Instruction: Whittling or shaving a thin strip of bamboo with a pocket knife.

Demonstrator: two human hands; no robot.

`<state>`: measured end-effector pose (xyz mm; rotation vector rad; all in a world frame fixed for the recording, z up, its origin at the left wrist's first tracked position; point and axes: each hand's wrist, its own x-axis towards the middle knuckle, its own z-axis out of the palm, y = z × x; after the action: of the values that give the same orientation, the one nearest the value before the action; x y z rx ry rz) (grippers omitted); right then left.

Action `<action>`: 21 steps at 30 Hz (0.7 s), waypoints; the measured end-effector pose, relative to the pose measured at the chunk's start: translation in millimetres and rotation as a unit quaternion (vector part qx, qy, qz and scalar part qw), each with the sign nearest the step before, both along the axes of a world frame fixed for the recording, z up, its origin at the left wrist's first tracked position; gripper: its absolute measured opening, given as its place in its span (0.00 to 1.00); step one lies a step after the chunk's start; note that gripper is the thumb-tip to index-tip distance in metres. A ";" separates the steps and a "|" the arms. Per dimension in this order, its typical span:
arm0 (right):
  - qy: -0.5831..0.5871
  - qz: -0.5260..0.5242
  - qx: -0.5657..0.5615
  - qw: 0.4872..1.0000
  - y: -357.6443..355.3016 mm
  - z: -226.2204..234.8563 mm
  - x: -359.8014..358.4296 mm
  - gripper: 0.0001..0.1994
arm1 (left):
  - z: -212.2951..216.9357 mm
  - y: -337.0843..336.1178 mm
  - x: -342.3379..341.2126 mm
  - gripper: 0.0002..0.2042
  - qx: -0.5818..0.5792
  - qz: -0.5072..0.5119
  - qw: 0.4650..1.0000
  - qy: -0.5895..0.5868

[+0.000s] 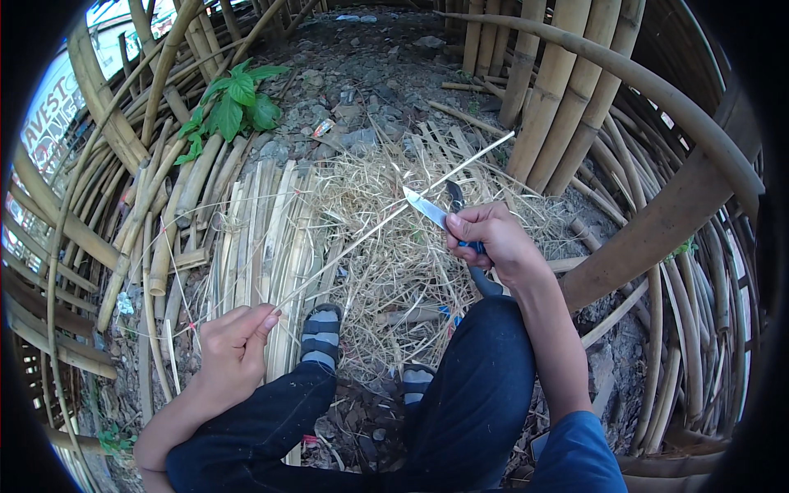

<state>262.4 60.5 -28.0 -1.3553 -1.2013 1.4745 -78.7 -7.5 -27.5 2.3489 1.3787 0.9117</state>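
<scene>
My left hand (233,347) is closed on the lower end of a thin bamboo strip (355,243), pinched between thumb and fingers. From there the strip slants up and to the right, past the knife, its far end free. In my right hand (496,236) is a knife (425,208) with a blue handle. Its bright blade points up and left, lying at the strip; whether it cuts in, I cannot tell. A dark curved object (454,195) shows behind the right hand, mostly hidden, its kind unclear. Below the blade lies a heap of pale shavings (386,263).
Flat split bamboo slats (256,222) lie in a bundle left of the shavings. Thick bamboo poles (559,99) stand at the far right, and a large slanting pole (657,214) crosses near my right arm. A leafy green plant (238,103) grows at the far left. Rubble ground (329,82) lies beyond.
</scene>
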 end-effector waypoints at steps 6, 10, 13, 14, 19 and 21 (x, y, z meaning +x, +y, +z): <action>0.016 -0.043 0.016 0.999 5.7 -2.1 13.7 0.15 | -1.4 -2.5 -5.6 0.05 -0.018 0.016 1.000 0.004; 0.049 -0.105 0.016 0.993 12.3 -19.9 50.3 0.15 | -13.3 1.1 -27.1 0.04 0.010 0.032 0.999 -0.016; 0.055 -0.112 0.023 0.992 7.7 -19.9 46.2 0.15 | -16.5 0.2 -29.3 0.04 -0.018 0.048 0.999 -0.012; 0.059 -0.118 0.072 0.989 7.5 -22.6 40.2 0.15 | -15.5 1.2 -26.7 0.05 -0.034 0.056 0.998 -0.022; 0.162 -0.141 0.159 0.964 2.1 -6.8 13.1 0.14 | -6.1 1.2 -9.4 0.05 -0.078 0.019 0.996 -0.035; 0.162 -0.165 0.152 0.961 4.1 -6.6 12.1 0.14 | -7.4 1.1 -7.9 0.07 -0.100 -0.040 0.994 -0.011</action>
<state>274.5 64.6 -34.6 -1.0007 -0.8949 1.1624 -86.5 -6.4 -34.9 2.2187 1.2915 0.7383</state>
